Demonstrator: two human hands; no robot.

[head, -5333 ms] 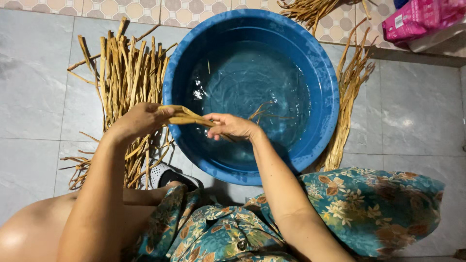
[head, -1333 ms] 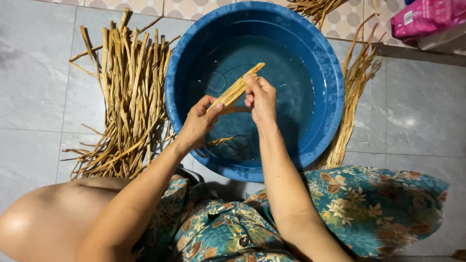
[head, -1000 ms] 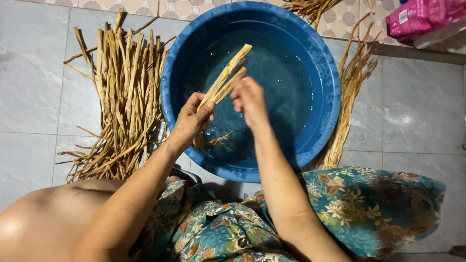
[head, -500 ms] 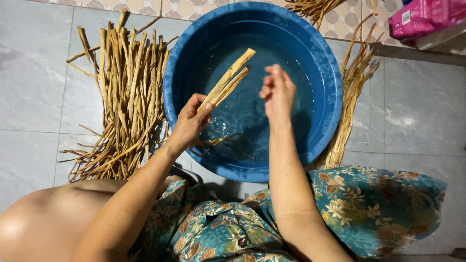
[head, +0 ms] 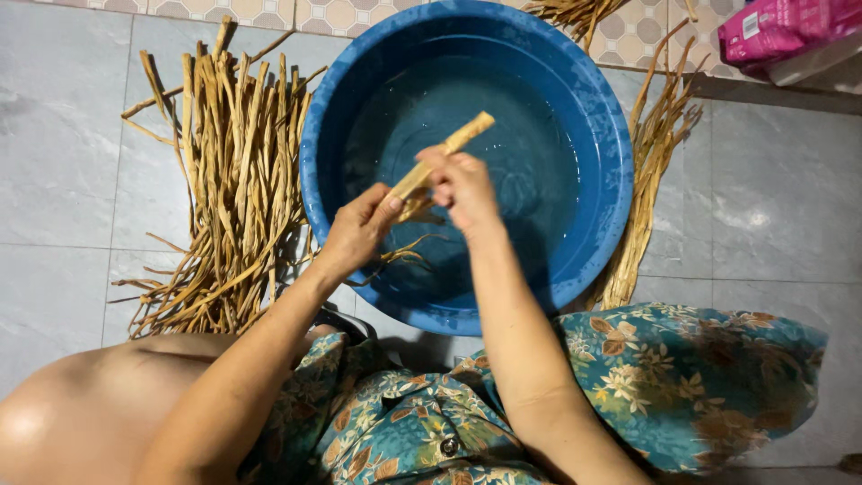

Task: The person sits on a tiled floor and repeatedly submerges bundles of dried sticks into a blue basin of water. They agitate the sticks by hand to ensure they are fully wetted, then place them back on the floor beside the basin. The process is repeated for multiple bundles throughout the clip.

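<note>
A big blue basin [head: 593, 99] with shallow water stands on the tiled floor in front of me. Over it my left hand [head: 359, 229] grips the lower part of a tan dried plant stalk [head: 467, 135], which points up and to the right. My right hand [head: 462, 184] is closed around the middle of the same stalk, just above the left hand. Frayed fibres [head: 409, 256] hang from the stalk's lower end below my left hand.
A heap of dried stalks [head: 229, 171] lies on the floor left of the basin. A thinner bundle [head: 642, 180] lies along its right side, with more at the top [head: 575, 13]. A pink package [head: 777, 31] sits at the top right. My floral clothing [head: 682, 386] fills the bottom.
My right hand, which had let go and lifted away over the water, has come back onto the stalk. My left hand has kept hold of it throughout.
</note>
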